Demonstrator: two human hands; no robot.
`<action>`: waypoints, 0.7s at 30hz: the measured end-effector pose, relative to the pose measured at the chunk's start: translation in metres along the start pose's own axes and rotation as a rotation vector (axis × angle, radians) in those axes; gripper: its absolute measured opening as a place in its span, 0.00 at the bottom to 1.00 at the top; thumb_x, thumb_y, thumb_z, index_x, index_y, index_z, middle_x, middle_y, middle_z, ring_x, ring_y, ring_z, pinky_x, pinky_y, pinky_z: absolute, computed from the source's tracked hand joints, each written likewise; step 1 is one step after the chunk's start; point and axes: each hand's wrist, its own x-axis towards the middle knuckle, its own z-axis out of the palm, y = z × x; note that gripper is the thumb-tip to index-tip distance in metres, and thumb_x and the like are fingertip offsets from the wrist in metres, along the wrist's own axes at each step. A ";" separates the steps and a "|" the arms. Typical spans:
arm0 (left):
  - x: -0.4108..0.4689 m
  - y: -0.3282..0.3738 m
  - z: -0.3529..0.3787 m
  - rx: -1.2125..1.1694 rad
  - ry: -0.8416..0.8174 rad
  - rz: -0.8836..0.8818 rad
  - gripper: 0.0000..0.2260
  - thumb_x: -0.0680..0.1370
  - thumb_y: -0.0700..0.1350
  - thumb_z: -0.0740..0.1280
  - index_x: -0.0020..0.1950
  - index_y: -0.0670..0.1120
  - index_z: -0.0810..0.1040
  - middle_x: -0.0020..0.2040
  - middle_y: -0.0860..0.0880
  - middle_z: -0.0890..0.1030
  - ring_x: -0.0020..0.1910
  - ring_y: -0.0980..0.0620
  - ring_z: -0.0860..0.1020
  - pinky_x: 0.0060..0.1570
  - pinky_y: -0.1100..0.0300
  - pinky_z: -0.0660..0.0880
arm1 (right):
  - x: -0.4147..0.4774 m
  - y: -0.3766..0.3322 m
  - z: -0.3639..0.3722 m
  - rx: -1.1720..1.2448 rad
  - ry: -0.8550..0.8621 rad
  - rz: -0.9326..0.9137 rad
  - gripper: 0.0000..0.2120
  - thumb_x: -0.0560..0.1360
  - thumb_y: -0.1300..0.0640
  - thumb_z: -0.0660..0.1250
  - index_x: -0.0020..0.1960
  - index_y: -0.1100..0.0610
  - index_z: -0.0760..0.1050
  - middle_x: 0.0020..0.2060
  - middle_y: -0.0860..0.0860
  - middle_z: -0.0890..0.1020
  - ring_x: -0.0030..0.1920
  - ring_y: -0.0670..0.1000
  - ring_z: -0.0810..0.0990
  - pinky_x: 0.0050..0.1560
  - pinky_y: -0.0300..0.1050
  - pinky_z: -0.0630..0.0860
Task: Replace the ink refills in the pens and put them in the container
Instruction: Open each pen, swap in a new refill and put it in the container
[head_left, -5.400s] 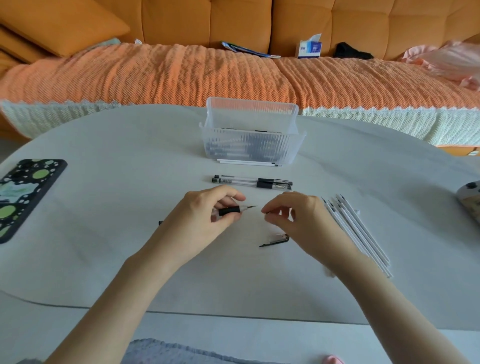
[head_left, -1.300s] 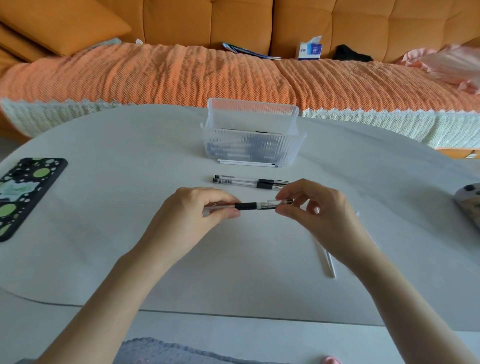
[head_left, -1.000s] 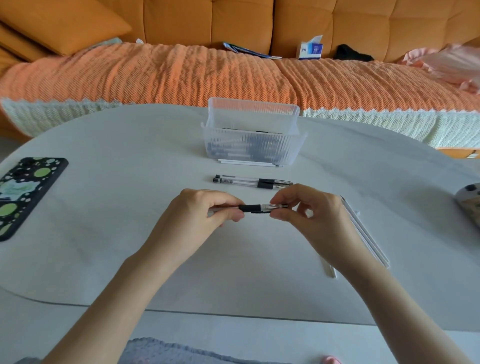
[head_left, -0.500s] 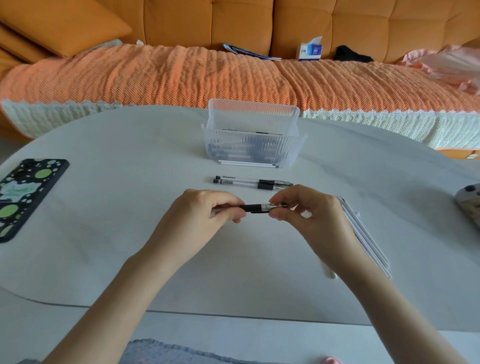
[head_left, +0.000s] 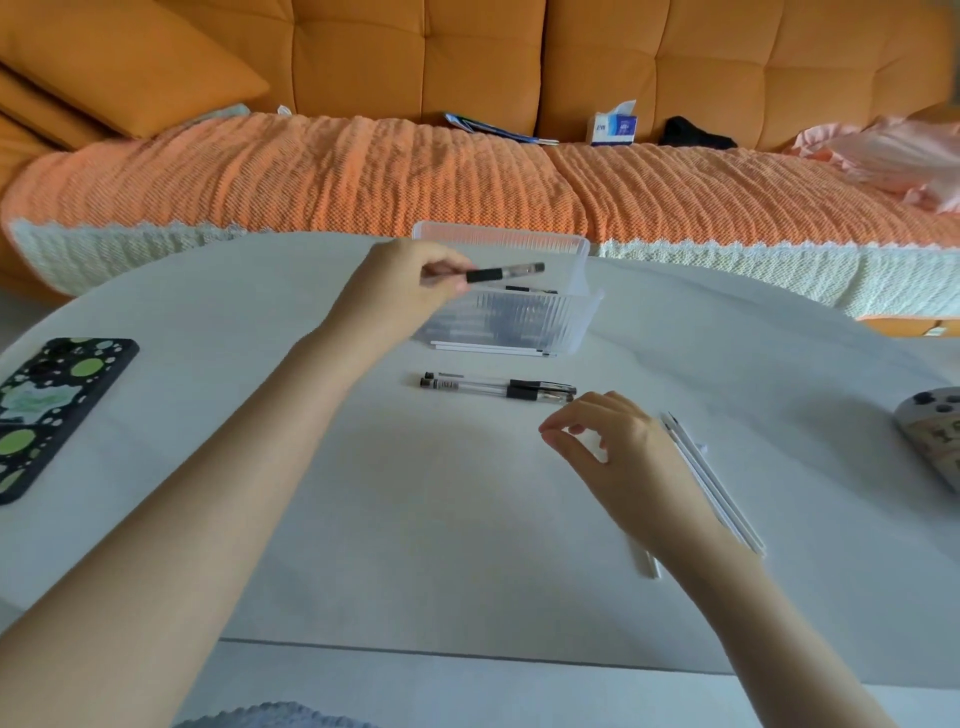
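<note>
My left hand (head_left: 400, 291) grips a capped pen (head_left: 506, 272) with a black grip, held level just above the left part of the clear ribbed container (head_left: 519, 325), which holds several pens. Two more pens (head_left: 498, 387) lie side by side on the white table in front of the container. My right hand (head_left: 618, 457) hovers low over the table with fingers loosely curled and nothing in them. Right of it lies a row of white refills (head_left: 711, 483), partly hidden under my wrist.
A phone in a black, green-dotted case (head_left: 47, 410) lies at the table's left edge. A patterned object (head_left: 935, 436) sits at the right edge. Behind the table stands an orange sofa with a tissue box (head_left: 613, 124).
My left hand has carried the pen up and away from me to above the container. My right hand has let go of the pen and stayed low over the table.
</note>
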 end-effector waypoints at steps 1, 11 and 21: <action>0.014 -0.002 0.003 0.013 -0.011 0.001 0.09 0.76 0.42 0.68 0.55 0.48 0.81 0.47 0.53 0.81 0.47 0.58 0.76 0.49 0.68 0.71 | 0.001 0.000 0.000 -0.002 0.009 -0.007 0.02 0.74 0.57 0.69 0.43 0.51 0.80 0.38 0.38 0.76 0.43 0.47 0.76 0.38 0.42 0.73; 0.078 -0.010 0.043 0.153 -0.240 -0.048 0.10 0.79 0.44 0.65 0.57 0.45 0.81 0.59 0.47 0.80 0.55 0.50 0.76 0.54 0.61 0.68 | 0.002 0.008 0.001 -0.022 0.032 -0.052 0.02 0.74 0.58 0.69 0.43 0.52 0.80 0.38 0.39 0.75 0.44 0.47 0.76 0.38 0.43 0.74; 0.002 0.015 0.044 0.006 -0.069 0.283 0.06 0.76 0.43 0.68 0.50 0.47 0.83 0.46 0.54 0.82 0.45 0.58 0.77 0.47 0.70 0.69 | 0.004 0.014 -0.001 -0.020 0.044 -0.030 0.02 0.73 0.58 0.69 0.43 0.52 0.80 0.39 0.43 0.79 0.44 0.50 0.77 0.38 0.47 0.75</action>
